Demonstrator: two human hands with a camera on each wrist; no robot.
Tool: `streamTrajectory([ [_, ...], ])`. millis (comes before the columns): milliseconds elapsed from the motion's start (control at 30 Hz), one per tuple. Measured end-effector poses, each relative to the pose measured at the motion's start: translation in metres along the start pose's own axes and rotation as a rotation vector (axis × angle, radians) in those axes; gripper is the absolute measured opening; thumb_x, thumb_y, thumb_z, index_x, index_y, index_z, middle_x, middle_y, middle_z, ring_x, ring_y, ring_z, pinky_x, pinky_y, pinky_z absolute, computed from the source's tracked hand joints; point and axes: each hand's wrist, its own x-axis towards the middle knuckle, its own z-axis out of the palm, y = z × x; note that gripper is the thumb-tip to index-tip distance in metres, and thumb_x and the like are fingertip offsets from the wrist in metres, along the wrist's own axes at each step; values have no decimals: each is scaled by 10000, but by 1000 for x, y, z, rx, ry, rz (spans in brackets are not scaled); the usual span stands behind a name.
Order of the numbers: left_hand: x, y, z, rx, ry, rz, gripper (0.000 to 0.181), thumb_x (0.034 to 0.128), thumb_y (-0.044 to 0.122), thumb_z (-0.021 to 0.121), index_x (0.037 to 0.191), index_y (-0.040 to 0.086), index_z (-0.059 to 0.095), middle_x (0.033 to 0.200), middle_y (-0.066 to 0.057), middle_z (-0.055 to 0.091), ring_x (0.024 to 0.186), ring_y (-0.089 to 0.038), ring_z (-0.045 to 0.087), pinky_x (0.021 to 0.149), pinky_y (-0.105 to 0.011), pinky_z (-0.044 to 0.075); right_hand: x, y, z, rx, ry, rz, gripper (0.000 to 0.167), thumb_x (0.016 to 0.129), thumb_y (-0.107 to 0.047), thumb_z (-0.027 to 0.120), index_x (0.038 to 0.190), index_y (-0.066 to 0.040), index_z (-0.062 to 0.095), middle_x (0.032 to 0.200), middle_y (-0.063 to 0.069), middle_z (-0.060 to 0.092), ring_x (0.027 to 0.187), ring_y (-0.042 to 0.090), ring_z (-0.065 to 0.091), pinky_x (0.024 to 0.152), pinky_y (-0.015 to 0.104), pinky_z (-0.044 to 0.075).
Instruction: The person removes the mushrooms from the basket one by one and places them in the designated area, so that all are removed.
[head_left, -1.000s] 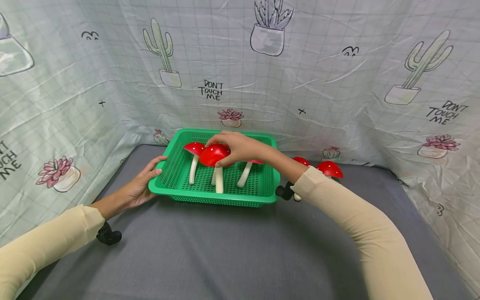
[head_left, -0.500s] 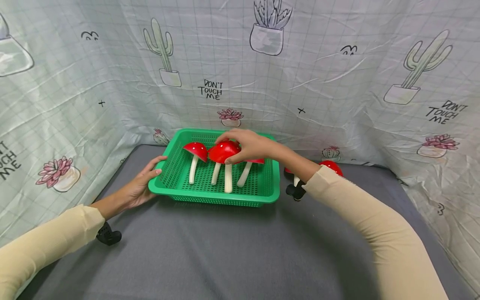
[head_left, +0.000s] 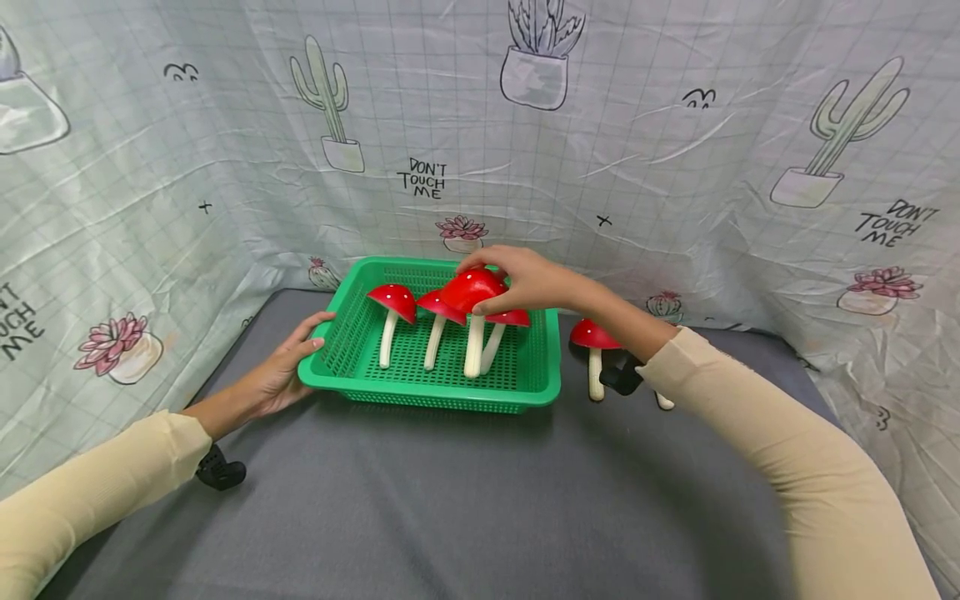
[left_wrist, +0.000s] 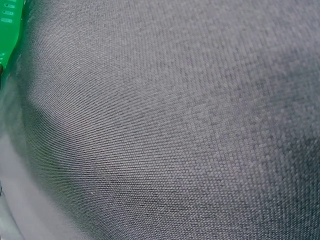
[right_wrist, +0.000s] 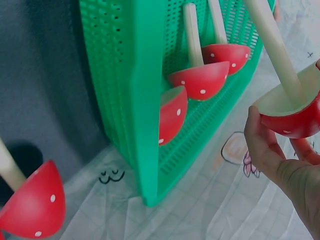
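Observation:
My right hand (head_left: 528, 279) grips the red, white-dotted cap of a toy mushroom (head_left: 472, 290), whose pale stem hangs down over the green basket (head_left: 431, 395). The right wrist view shows the fingers round the edge of this cap (right_wrist: 295, 125), clear of the basket. Three similar mushrooms lie inside: one at left (head_left: 392, 302), one in the middle (head_left: 435, 333), and one at right (head_left: 510, 318), partly behind the held one. My left hand (head_left: 277, 375) holds the basket's left rim; its own wrist view shows only cloth and a basket corner (left_wrist: 9, 30).
Right of the basket, another toy mushroom (head_left: 595, 335) lies on the grey cloth (head_left: 450, 500). Beside it a pale stem (head_left: 663, 401) shows, the rest hidden by my right arm. A printed curtain (head_left: 480, 133) stands behind and at both sides.
My right hand has carried the held mushroom rightward and slightly up over the basket, uncovering the middle mushroom and one outside. My left hand stays at the rim.

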Motion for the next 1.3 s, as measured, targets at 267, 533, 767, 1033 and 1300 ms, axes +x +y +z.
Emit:
streamTrajectory([
  [267,-4,1,1,22,24,-5,463,1118,107,347,1524,315,269,1449,-114,388,1112,-241,664,842,-387,610,-13,1,-8,1,4,7,559,874,-347,791,1383,-246,582,1384,-34,552,1201,171,509,867,356,570],
  [533,-6,0,3,38,48,-12,452,1120,112,343,1518,316,280,1434,-125,398,1117,-247,665,835,-388,612,-23,5,-13,-15,-8,31,562,881,-368,777,1384,-224,572,1355,-7,569,1182,191,532,857,360,572],
  [767,-7,0,6,47,56,-15,442,1121,120,343,1507,329,298,1430,-121,395,1120,-241,660,831,-390,612,-39,9,-24,-1,-15,79,576,872,-364,784,1384,-224,559,1343,3,566,1182,209,532,840,379,586],
  [1033,-6,3,6,44,62,-16,438,1120,121,351,1505,322,298,1435,-130,382,1135,-247,653,838,-401,610,-60,22,-36,-8,5,110,598,854,-326,812,1381,-194,561,1340,39,568,1196,250,529,845,409,594],
  [1300,-5,3,7,55,70,-15,429,1119,116,345,1494,323,315,1420,-118,398,1106,-232,661,830,-389,612,-88,42,-47,-23,66,192,589,853,-294,817,1381,-209,570,1337,32,571,1178,251,531,821,414,595],
])
